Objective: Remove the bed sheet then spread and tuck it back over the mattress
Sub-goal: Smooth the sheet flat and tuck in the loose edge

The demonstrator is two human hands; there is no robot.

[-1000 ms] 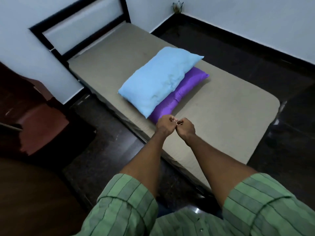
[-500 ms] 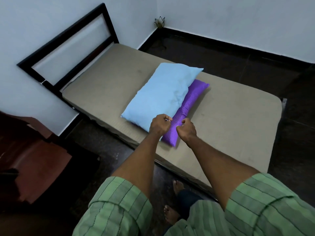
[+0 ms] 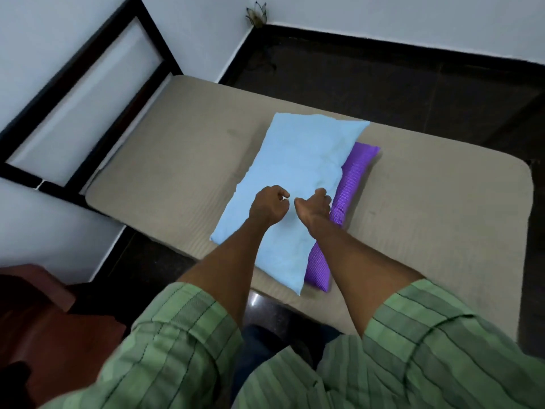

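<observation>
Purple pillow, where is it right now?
In the head view, the purple pillow lies mid-bed on the sheet, mostly under the blue pillow, showing along its right edge.

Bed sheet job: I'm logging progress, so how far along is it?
Nothing looks done: the tan sheet lies flat over the mattress, with the blue pillow stacked on the purple pillow on top. In hand: the left hand and right hand hover curled above the blue pillow, gripping nothing. Left: clear the pillows, strip the sheet, respread, tuck.
</observation>
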